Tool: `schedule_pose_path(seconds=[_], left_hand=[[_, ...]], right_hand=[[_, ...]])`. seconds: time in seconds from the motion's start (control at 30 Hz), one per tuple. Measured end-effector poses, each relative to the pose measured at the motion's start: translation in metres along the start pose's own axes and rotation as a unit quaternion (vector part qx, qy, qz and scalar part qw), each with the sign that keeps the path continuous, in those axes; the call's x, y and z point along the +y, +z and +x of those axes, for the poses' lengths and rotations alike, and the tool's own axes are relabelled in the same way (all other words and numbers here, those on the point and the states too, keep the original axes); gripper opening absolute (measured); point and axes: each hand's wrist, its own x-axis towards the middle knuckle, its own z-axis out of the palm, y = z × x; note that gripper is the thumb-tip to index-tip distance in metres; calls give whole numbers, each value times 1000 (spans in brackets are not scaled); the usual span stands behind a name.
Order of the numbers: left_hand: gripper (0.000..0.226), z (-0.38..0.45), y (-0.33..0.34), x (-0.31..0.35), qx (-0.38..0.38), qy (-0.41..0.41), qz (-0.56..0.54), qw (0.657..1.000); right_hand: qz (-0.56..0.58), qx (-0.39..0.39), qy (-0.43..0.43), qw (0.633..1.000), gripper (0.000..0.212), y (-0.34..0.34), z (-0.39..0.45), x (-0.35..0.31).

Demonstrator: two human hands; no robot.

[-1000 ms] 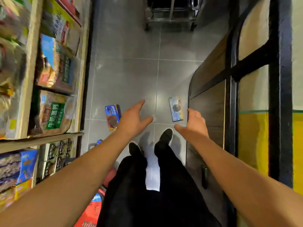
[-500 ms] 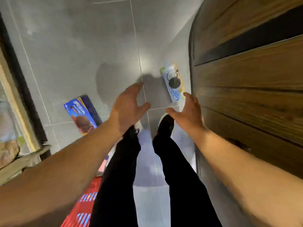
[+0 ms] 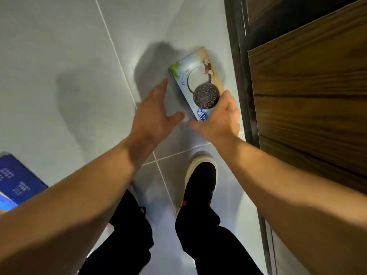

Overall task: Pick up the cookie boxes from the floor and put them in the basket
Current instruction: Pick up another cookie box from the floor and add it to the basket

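Observation:
A pale blue cookie box (image 3: 195,76) with a dark sandwich cookie printed on it lies flat on the grey tiled floor beside a wooden counter. My left hand (image 3: 154,114) hovers just left of the box, fingers spread and straight. My right hand (image 3: 220,116) reaches over the box's near end with relaxed fingers and covers its near corner; whether it touches the box I cannot tell. A second, dark blue cookie box (image 3: 17,181) lies on the floor at the far left edge, partly cut off. No basket is in view.
A dark wooden counter front (image 3: 309,92) with a black frame post (image 3: 240,76) runs along the right. My black trousers and a black shoe with a white sole (image 3: 200,173) stand on the tiles right below the hands.
I have bent down, so the floor and the pale box are much nearer. Both hands have moved forward to either side of the pale box; the shelves have left the view.

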Motion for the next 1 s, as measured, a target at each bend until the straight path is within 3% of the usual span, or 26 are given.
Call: schedule_pose_path(seconds=[0.07,0.2,0.3,0.43,0.5,0.6,0.73,0.9,1.0], left_hand=[[88,7,11,-8,3,-7,-13,1000],[102,2,10,-17,0,2,-3,1000],[117,-7,-13,-15,-3,53,42,998],[117,-22,-50,-16,26,183,140,973],[121,-37,-72,-23,-8,194,150,969],[138,-71,-115,-29,-109,111,126,980],[136,-135,-181,-7,-186,5,76,980],[129,-232,-276,54,-185,-68,29,980],[116,-280,-328,83,-159,-139,-4,977]], right_hand=[[-27,18,17,999,129,15,8,-2],[-36,37,-10,999,119,19,9,7],[-82,-15,-88,993,118,9,-3,9],[-130,-88,-212,964,115,-12,-34,-5],[-149,-126,-262,945,113,-23,-54,-17],[-154,-168,-302,926,110,-42,-88,-42],[-163,-235,-330,900,113,-81,-141,-76],[-184,-266,-340,883,114,-176,-241,-122],[-142,-236,-338,900,96,-241,-300,-145]])
